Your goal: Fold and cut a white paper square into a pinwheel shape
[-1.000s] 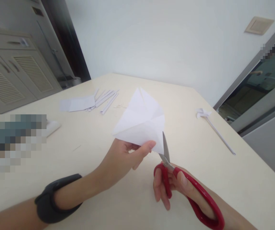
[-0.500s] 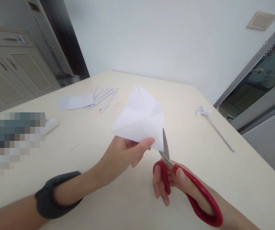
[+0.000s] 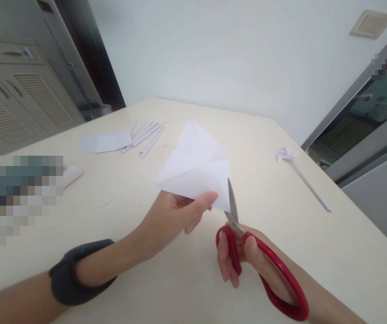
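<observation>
Red-handled scissors (image 3: 234,225) sit in the right hand (image 3: 242,254), its thumb in the larger loop and its fingers (image 3: 225,265) curled around the smaller one. The blades stand apart, with the lower right corner of a creased white paper sheet (image 3: 195,162) between them; one blade lies along the sheet's right edge, while the other's tip is hidden behind it. The left hand (image 3: 176,213) grips the sheet at its lower edge, thumb on top and fingers underneath, holding it tilted above the pale bench (image 3: 166,283). A dark band (image 3: 78,274) circles the left wrist.

Farther back on the bench, at the left, flat white paper pieces (image 3: 107,141) lie against a cluster of rolled paper sticks (image 3: 149,135), with small scraps (image 3: 166,145) just beside the sticks. Well apart at the right lies a white paper pinwheel (image 3: 286,154) on a paper stick (image 3: 311,186), which slants toward the near right.
</observation>
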Demonstrator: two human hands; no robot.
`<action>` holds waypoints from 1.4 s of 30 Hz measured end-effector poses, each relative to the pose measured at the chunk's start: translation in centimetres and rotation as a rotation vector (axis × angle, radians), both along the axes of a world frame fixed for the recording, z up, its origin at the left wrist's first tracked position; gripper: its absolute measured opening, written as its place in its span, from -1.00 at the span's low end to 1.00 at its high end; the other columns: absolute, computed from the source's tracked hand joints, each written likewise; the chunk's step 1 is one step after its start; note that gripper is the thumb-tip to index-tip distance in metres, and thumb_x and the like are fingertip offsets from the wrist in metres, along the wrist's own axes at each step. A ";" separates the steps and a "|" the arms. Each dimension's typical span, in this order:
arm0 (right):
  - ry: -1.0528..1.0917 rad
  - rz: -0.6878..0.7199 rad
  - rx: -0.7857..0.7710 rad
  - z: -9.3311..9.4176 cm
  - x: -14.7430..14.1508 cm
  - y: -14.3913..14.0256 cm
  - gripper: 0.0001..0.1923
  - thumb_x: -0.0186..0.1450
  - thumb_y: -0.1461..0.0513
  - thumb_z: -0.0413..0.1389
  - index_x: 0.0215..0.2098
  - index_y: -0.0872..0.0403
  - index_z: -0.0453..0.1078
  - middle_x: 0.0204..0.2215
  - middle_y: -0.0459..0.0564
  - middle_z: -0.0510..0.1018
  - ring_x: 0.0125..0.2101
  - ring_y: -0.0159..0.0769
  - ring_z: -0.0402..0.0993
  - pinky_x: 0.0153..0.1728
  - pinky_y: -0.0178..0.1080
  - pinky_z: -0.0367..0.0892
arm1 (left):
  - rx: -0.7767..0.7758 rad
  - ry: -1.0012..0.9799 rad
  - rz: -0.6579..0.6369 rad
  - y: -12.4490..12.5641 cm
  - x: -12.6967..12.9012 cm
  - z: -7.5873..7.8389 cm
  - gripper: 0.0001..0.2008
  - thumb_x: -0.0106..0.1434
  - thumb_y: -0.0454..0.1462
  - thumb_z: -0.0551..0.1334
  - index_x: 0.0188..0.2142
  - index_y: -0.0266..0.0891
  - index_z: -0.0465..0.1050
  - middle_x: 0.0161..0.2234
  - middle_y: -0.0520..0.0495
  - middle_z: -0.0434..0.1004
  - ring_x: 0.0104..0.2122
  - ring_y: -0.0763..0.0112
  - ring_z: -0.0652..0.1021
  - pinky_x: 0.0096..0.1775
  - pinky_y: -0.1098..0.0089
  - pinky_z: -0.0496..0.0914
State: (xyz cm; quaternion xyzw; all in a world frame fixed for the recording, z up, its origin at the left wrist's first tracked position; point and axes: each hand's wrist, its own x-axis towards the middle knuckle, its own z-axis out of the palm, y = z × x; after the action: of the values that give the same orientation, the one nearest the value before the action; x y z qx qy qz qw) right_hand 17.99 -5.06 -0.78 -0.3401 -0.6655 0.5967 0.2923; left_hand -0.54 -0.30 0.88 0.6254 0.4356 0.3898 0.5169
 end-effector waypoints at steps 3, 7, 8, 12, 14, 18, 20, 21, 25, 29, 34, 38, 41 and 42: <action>-0.004 0.006 -0.009 0.0 0.0 -0.1 -0.40 0.35 -0.13 -0.35 -0.43 0.13 0.24 -0.56 -0.04 0.35 -0.54 -0.39 0.27 -0.44 -0.27 0.21 | 0.026 0.006 0.001 0.0 0.0 0.1 -0.51 0.25 -0.18 0.12 -0.77 -0.22 0.06 -0.79 0.15 0.07 -0.72 0.59 0.19 -0.54 0.47 0.21; 0.018 0.012 -0.023 -0.2 0.0 -0.2 -0.40 0.34 -0.14 -0.34 -0.40 0.13 0.25 -0.59 -0.06 0.32 -0.57 -0.40 0.26 -0.47 -0.29 0.20 | 0.053 0.020 0.002 -0.1 0.1 0.3 -0.53 0.26 -0.20 0.10 -0.75 -0.21 0.07 -0.79 0.16 0.06 -0.70 0.58 0.20 -0.49 0.48 0.25; 0.022 0.015 -0.026 -0.2 0.0 -0.2 -0.41 0.34 -0.13 -0.34 -0.39 0.13 0.25 -0.58 -0.06 0.32 -0.57 -0.40 0.26 -0.48 -0.30 0.19 | 0.051 0.021 -0.001 -0.1 0.1 0.3 -0.53 0.26 -0.20 0.10 -0.75 -0.21 0.07 -0.79 0.16 0.05 -0.70 0.58 0.20 -0.48 0.48 0.26; 0.003 0.011 -0.020 -0.3 0.0 -0.3 -0.44 0.36 -0.10 -0.33 -0.42 0.12 0.24 -0.62 -0.08 0.31 -0.56 -0.40 0.26 -0.45 -0.30 0.20 | 0.033 0.041 0.003 -0.1 0.0 0.3 -0.51 0.26 -0.18 0.10 -0.77 -0.20 0.04 -0.79 0.15 0.06 -0.71 0.57 0.20 -0.47 0.48 0.28; 0.005 0.011 -0.019 0.0 0.0 -0.3 -0.43 0.36 -0.11 -0.33 -0.46 0.12 0.23 -0.64 -0.08 0.31 -0.58 -0.40 0.24 -0.46 -0.30 0.19 | 0.024 0.043 0.003 -0.1 0.0 0.3 -0.50 0.26 -0.18 0.10 -0.77 -0.20 0.04 -0.79 0.14 0.07 -0.70 0.57 0.21 -0.49 0.48 0.27; 0.043 0.017 -0.075 0.7 0.0 -0.2 -0.41 0.35 -0.12 -0.32 -0.50 0.12 0.21 -0.59 -0.05 0.32 -0.57 -0.40 0.24 -0.46 -0.28 0.20 | -0.004 0.015 -0.014 -0.1 -0.1 0.3 -0.51 0.25 -0.17 0.12 -0.76 -0.21 0.06 -0.79 0.15 0.08 -0.71 0.58 0.21 -0.52 0.49 0.25; 0.053 0.004 -0.087 0.9 -0.1 -0.2 -0.46 0.36 -0.10 -0.28 -0.43 0.13 0.24 -0.55 -0.04 0.33 -0.52 -0.38 0.25 -0.40 -0.26 0.21 | -0.025 0.015 -0.032 -0.2 -0.1 0.2 -0.53 0.25 -0.17 0.13 -0.75 -0.21 0.09 -0.79 0.15 0.09 -0.71 0.58 0.21 -0.53 0.49 0.23; 0.057 -0.005 -0.084 0.9 -0.1 -0.2 -0.48 0.36 -0.08 -0.27 -0.39 0.13 0.25 -0.54 -0.05 0.33 -0.51 -0.38 0.25 -0.38 -0.25 0.22 | -0.032 0.017 -0.039 -0.2 -0.1 0.2 -0.53 0.24 -0.17 0.13 -0.75 -0.22 0.10 -0.79 0.16 0.10 -0.71 0.58 0.22 -0.54 0.48 0.22; 0.057 -0.011 -0.078 0.7 -0.1 -0.2 -0.52 0.38 -0.04 -0.26 -0.31 0.14 0.27 -0.53 -0.05 0.33 -0.51 -0.38 0.23 -0.33 -0.23 0.21 | -0.029 0.012 -0.050 -0.2 -0.1 0.1 -0.55 0.25 -0.17 0.13 -0.73 -0.22 0.11 -0.79 0.16 0.10 -0.71 0.58 0.22 -0.54 0.49 0.21; 0.033 -0.009 -0.085 0.7 -0.1 -0.2 -0.53 0.38 -0.04 -0.26 -0.33 0.13 0.25 -0.51 -0.03 0.34 -0.51 -0.38 0.24 -0.34 -0.23 0.22 | -0.017 0.006 -0.060 -0.1 -0.1 0.0 -0.56 0.25 -0.18 0.12 -0.73 -0.22 0.11 -0.78 0.16 0.10 -0.71 0.58 0.21 -0.57 0.49 0.20; 0.008 -0.011 -0.067 0.8 -0.1 0.0 -0.52 0.37 -0.06 -0.25 -0.36 0.12 0.24 -0.54 -0.05 0.33 -0.52 -0.38 0.22 -0.37 -0.25 0.21 | -0.003 0.006 -0.071 -0.2 -0.1 0.1 -0.57 0.26 -0.20 0.11 -0.71 -0.22 0.12 -0.78 0.16 0.09 -0.71 0.58 0.21 -0.59 0.49 0.19; -0.018 -0.019 -0.048 0.7 -0.1 0.0 -0.51 0.35 -0.09 -0.25 -0.40 0.11 0.22 -0.58 -0.06 0.33 -0.53 -0.38 0.23 -0.43 -0.28 0.19 | -0.004 -0.023 -0.069 -0.2 -0.1 0.1 -0.57 0.26 -0.21 0.11 -0.71 -0.22 0.11 -0.77 0.16 0.10 -0.71 0.58 0.21 -0.58 0.49 0.20; -0.030 -0.031 -0.036 0.7 -0.2 0.0 -0.50 0.35 -0.09 -0.25 -0.43 0.10 0.21 -0.59 -0.06 0.32 -0.54 -0.39 0.23 -0.46 -0.29 0.19 | -0.003 -0.033 -0.073 -0.2 -0.1 0.1 -0.57 0.26 -0.22 0.11 -0.72 -0.21 0.11 -0.78 0.16 0.10 -0.71 0.58 0.21 -0.58 0.49 0.20; -0.030 -0.035 -0.031 0.8 -0.2 0.0 -0.51 0.35 -0.09 -0.25 -0.45 0.10 0.20 -0.59 -0.06 0.32 -0.55 -0.39 0.22 -0.48 -0.30 0.18 | 0.000 -0.035 -0.074 -0.2 -0.1 0.1 -0.57 0.26 -0.22 0.11 -0.72 -0.21 0.10 -0.78 0.16 0.09 -0.71 0.58 0.21 -0.57 0.49 0.20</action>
State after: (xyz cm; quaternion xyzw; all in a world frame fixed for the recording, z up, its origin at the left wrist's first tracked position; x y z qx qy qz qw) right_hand 17.75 -5.06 -0.01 -0.3652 -0.6544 0.5966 0.2871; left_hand -0.61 -0.47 1.01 0.6340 0.4032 0.3813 0.5386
